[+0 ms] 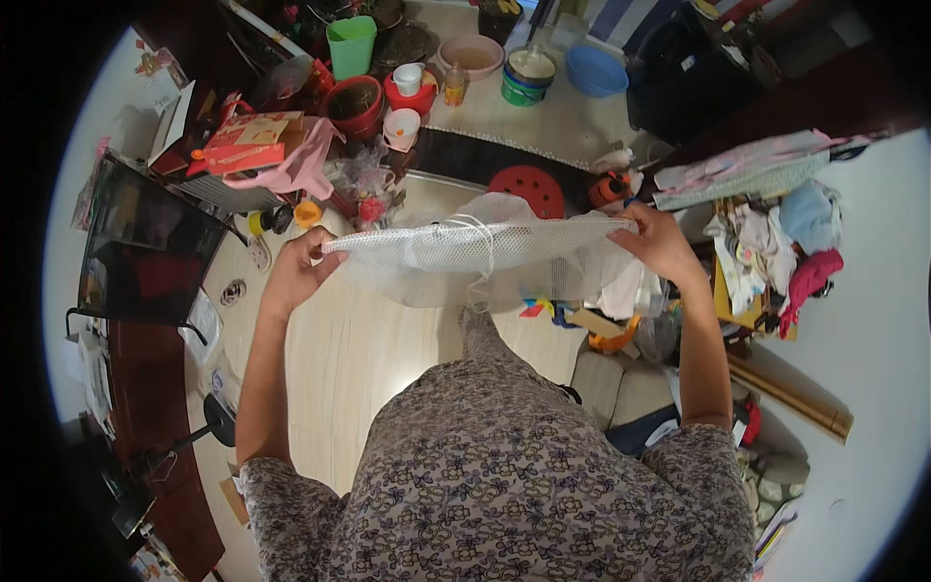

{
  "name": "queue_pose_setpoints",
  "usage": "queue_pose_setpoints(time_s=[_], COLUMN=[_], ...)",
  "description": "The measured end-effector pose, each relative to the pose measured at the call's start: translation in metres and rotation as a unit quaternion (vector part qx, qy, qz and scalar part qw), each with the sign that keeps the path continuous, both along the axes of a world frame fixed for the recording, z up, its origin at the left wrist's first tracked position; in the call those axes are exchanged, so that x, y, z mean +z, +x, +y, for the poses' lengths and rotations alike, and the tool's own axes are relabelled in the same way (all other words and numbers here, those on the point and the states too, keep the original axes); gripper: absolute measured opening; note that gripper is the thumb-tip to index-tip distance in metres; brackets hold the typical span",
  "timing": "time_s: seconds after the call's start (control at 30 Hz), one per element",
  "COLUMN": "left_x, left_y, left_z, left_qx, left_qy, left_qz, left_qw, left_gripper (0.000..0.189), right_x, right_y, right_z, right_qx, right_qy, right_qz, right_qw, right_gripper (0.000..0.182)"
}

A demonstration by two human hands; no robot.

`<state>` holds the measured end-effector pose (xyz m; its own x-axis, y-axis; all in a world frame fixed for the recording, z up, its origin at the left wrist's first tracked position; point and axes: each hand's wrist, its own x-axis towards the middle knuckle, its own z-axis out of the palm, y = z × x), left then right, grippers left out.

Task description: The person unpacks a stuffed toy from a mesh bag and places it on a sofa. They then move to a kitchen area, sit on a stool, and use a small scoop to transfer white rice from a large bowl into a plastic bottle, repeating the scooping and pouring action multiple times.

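Observation:
A white mesh bag is stretched sideways in front of my body, its thicker folded edge running between my hands. At its left end, my left hand pinches that edge between thumb and fingers. My right hand grips the opposite end. A thin white cord loops over the middle of the mesh and hangs down a little. The lower part of the bag is sheer, and the floor shows through it. Behind the bag, a round red stool top with dark holes is partly covered.
Pale flooring lies below. Ahead stand a pink basin, a blue basin, a green bin and a pink plastic chair. Piled clothes are at the right, near a beige cushioned seat. A black-framed rack stands left.

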<state>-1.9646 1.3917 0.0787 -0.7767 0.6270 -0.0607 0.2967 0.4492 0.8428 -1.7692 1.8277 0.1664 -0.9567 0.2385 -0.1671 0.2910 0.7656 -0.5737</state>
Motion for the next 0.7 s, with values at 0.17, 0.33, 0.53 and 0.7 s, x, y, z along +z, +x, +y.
queue_pose_setpoints(time_s=[0.17, 0.33, 0.53, 0.7], left_x=[-0.009, -0.015, -0.032, -0.049], left_y=[-0.035, -0.045, -0.109, -0.192], left_z=[0.106, 0.231, 0.295, 0.339], left_qx=[0.072, -0.021, -0.122, -0.217], left_qy=[0.206, 0.263, 0.221, 0.231], left_qz=[-0.174, -0.286, -0.280, -0.330], left_qw=[0.960, 0.921, 0.926, 0.889], left_gripper=[0.005, 0.016, 0.049, 0.066], right_x=[-0.038, -0.086, -0.107, -0.127], right_y=[-0.100, -0.174, -0.243, -0.299], right_z=[0.037, -0.007, 0.016, 0.059], right_qx=[-0.072, -0.134, -0.103, -0.144], right_qy=[-0.264, -0.525, -0.382, -0.341], right_qz=[0.015, 0.028, 0.013, 0.049], right_qw=[0.962, 0.840, 0.918, 0.928], right_gripper=[0.020, 0.033, 0.045, 0.046])
